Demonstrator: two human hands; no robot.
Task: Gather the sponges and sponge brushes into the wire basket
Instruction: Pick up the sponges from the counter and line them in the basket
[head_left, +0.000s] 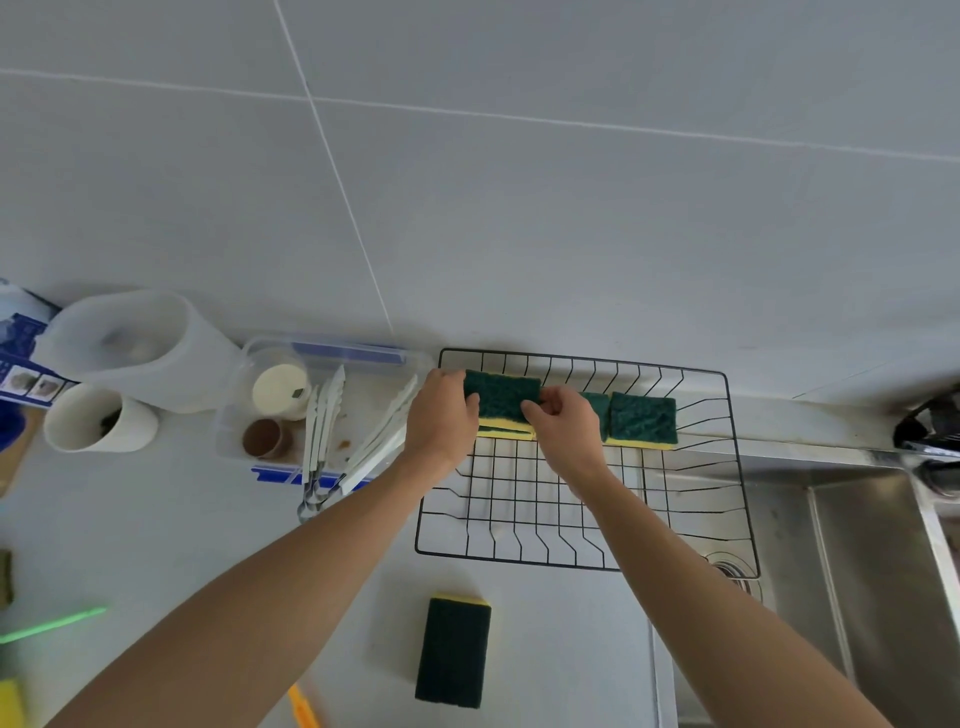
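Note:
A black wire basket (587, 558) sits on the counter beside the sink. Both hands grip one green-and-yellow sponge (501, 397) at the basket's far left side: my left hand (441, 415) on its left end, my right hand (563, 423) on its right end. Under it lies another yellow sponge (506, 431). A further green sponge (643, 418) stands at the far wall of the basket, with one more partly hidden behind my right hand. Another green-and-yellow sponge (453, 652) lies on the counter in front of the basket.
A clear plastic container (332, 358) with white tongs (322, 415) and small cups lies left of the basket. A white jug (130, 345) and white cup (98, 418) stand further left. The steel sink (857, 571) is on the right. Green (52, 626) and orange (304, 709) sticks lie near the front edge.

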